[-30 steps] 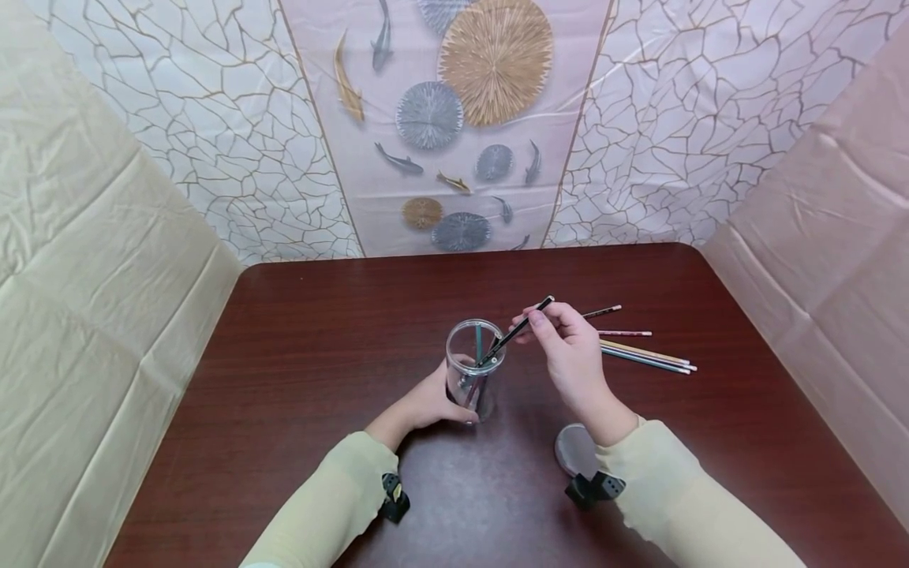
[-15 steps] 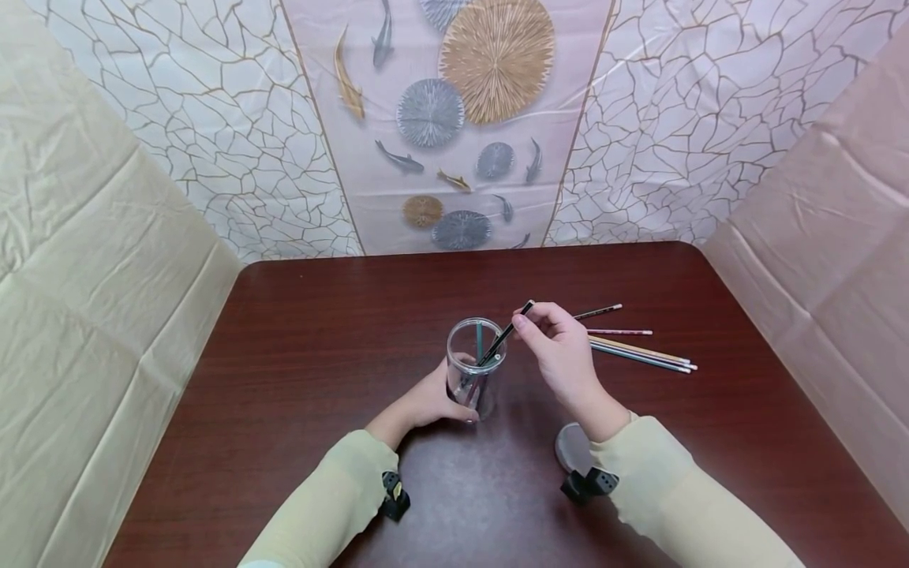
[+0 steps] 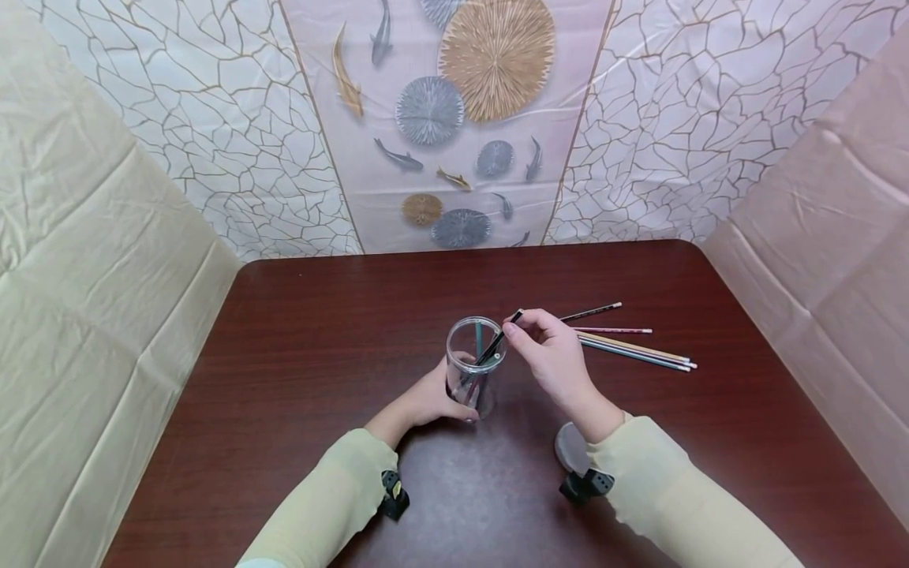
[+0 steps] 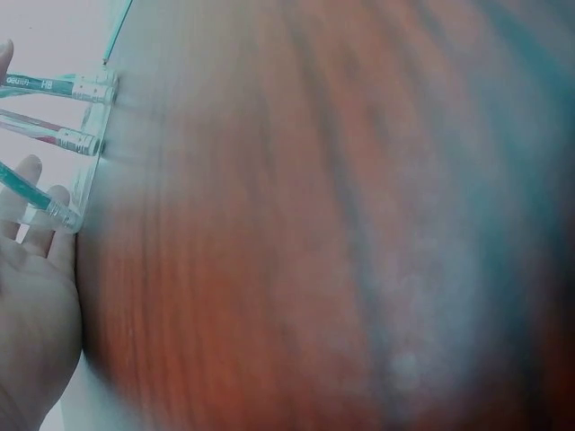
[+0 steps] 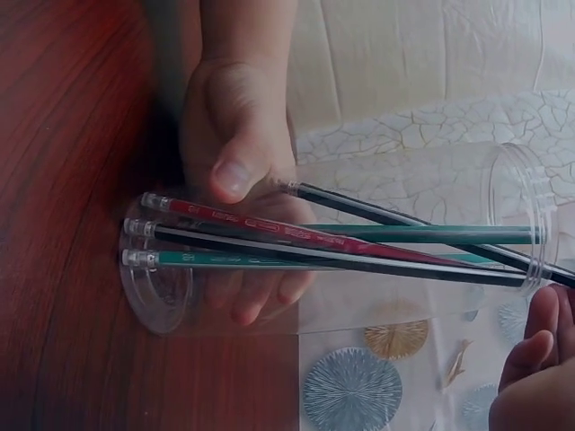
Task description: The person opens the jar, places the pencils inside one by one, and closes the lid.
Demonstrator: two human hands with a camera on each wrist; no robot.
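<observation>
My left hand (image 3: 432, 397) grips a clear plastic jar (image 3: 488, 401) around its lower side, upright on the table. In the right wrist view, a red pencil (image 5: 260, 223), a black pencil (image 5: 341, 258) and green pencils (image 5: 216, 260) stand inside it, eraser ends down. My right hand (image 3: 557, 359) pinches another black pencil (image 3: 495, 345) near its upper end. That pencil slants through the jar's mouth, its lower end inside, above the base. In the left wrist view, the left hand (image 4: 36, 305) lies against the jar, with pencil ends showing through the wall.
Right of the jar lie loose pencils: a black one (image 3: 596, 312), a pink one (image 3: 621, 331), a yellow one (image 3: 642, 348) and blue ones (image 3: 639, 356). A grey round lid (image 3: 570, 448) sits partly under the right forearm. Fabric walls border the brown table (image 3: 341, 315).
My right hand has moved left and slightly down toward the jar, and the black pencil has gone deeper into it. The left hand and the jar have stayed in place.
</observation>
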